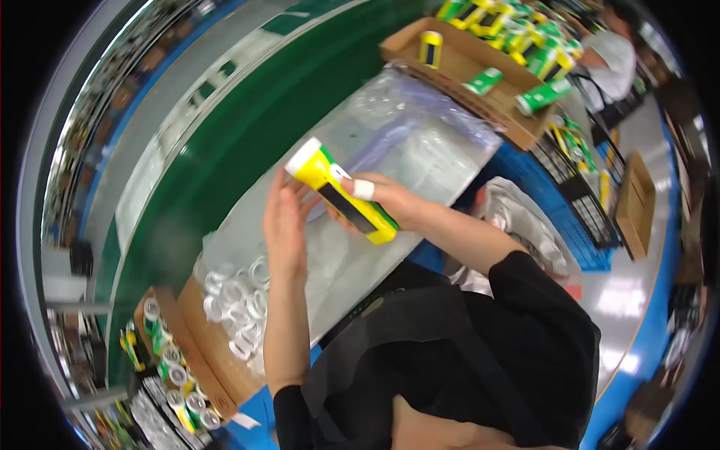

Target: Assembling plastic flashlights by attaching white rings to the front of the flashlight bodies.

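A yellow and green flashlight (pixel 343 196) with a black panel and a white ring at its head is tilted over the worktable, head toward the upper left. My right hand (pixel 390 201) is shut around its body, and one digit wears a white wrap. Beside the head, my left hand (pixel 285 221) is open with its fingers stretched out. Whether those fingertips touch the flashlight I cannot tell. Several white plastic rings (pixel 236 300) lie heaped near my left forearm.
A cardboard box (pixel 409 43) of similar flashlights stands at the far right. Another carton (pixel 196 352) with flashlights is at the lower left. Clear plastic sheeting (pixel 442 105) covers part of the grey worktable (pixel 300 300). A blue crate (pixel 551 199) and a seated person (pixel 604 64) are to the right.
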The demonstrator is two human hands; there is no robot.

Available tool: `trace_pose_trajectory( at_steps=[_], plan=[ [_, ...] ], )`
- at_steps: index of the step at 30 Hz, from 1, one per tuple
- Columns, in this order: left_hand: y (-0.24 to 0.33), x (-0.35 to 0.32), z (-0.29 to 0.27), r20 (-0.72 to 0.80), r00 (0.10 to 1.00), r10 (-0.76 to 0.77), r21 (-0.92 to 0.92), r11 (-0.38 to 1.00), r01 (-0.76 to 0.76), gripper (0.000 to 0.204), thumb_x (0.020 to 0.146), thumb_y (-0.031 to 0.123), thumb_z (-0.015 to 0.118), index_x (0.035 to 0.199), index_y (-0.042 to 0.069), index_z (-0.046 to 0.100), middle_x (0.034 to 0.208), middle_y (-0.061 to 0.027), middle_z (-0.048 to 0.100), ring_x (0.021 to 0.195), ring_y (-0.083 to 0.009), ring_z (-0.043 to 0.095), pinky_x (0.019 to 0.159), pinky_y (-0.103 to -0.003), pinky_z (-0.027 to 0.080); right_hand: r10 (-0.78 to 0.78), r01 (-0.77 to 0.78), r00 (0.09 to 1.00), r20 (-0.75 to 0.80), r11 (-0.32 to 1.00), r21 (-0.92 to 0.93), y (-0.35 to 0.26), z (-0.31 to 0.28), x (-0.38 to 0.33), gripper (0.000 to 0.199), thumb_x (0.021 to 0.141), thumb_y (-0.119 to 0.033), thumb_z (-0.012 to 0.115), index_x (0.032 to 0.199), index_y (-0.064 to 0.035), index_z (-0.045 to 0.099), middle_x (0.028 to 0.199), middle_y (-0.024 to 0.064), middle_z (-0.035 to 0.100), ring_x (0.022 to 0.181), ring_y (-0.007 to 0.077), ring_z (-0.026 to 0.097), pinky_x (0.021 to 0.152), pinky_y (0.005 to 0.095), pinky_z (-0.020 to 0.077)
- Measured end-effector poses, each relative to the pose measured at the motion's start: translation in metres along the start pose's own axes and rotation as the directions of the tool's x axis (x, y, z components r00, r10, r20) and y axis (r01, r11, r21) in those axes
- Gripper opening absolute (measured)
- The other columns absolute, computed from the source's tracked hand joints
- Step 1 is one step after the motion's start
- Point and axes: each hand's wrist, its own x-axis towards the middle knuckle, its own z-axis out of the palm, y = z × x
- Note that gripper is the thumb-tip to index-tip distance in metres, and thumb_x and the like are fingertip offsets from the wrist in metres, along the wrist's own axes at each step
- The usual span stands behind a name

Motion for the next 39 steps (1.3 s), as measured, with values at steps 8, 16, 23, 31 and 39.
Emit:
trace_pose_trajectory(
  at_steps=[8,16,23,31,39],
  plan=[
    [0.0,-0.016,-0.02,-0.006,0.993,-0.121,0.32,0.94,0.116,0.041,0.097,0.022,0.057,0.131,-0.002,0.05,0.114,-0.013,0.063,0.1,-0.0179,0.061,0.084,-0.031,0.049,-0.627,0.071,0.181,-0.757,0.777,-0.626,-0.146,-0.187,-0.005,0.036,0.09,-0.03,0.061,0.113,-0.0017,0.059,0.097,0.0094,0.063,0.092,0.0219,0.06,0.079,0.0371,0.0474],
    [-0.01,-0.028,-0.047,-0.115,0.979,-0.167,0.365,0.91,0.198,0.036,0.096,0.018,0.058,0.126,-0.002,0.054,0.107,-0.0107,0.066,0.095,-0.016,0.062,0.08,-0.029,0.05,-0.807,-0.5,0.368,-0.462,0.247,-0.83,-0.191,-0.3,-0.069,0.042,0.082,-0.018,0.064,0.123,-0.0078,0.062,0.116,0.0156,0.064,0.113,0.0306,0.059,0.093,0.0387,0.0461],
    [-0.002,-0.01,-0.007,-0.041,0.99,-0.134,0.375,0.916,0.139,0.033,0.095,0.017,0.06,0.121,-0.001,0.057,0.107,-0.0107,0.066,0.093,-0.0168,0.063,0.079,-0.029,0.05,-0.382,-0.353,0.917,-0.118,-0.635,-0.687,-0.18,-0.309,-0.095,0.053,0.071,-0.016,0.069,0.122,-0.0109,0.058,0.114,0.0111,0.064,0.111,0.0322,0.058,0.096,0.0419,0.0462],
    [0.006,-0.027,-0.014,-0.022,0.998,-0.054,0.386,0.921,0.059,0.032,0.094,0.014,0.062,0.122,-0.001,0.057,0.107,-0.0118,0.065,0.095,-0.0183,0.063,0.08,-0.03,0.049,-0.609,0.447,0.622,-0.492,0.792,-0.415,-0.193,-0.19,-0.072,0.035,0.087,-0.029,0.061,0.112,-0.0043,0.052,0.089,0.0109,0.06,0.08,0.0239,0.062,0.072,0.0369,0.0517],
    [0.026,-0.014,0.026,0.154,0.974,0.163,-0.01,0.987,-0.163,0.068,0.081,0.0,0.07,0.142,0.001,0.04,0.13,-0.0149,0.056,0.123,-0.0224,0.052,0.102,-0.036,0.044,-0.296,0.235,0.953,-0.069,0.86,-0.452,-0.022,-0.016,-0.003,0.042,0.071,-0.009,0.081,0.106,-0.0012,0.058,0.086,0.006,0.064,0.066,0.0136,0.062,0.059,0.0308,0.0517]
  ],
)
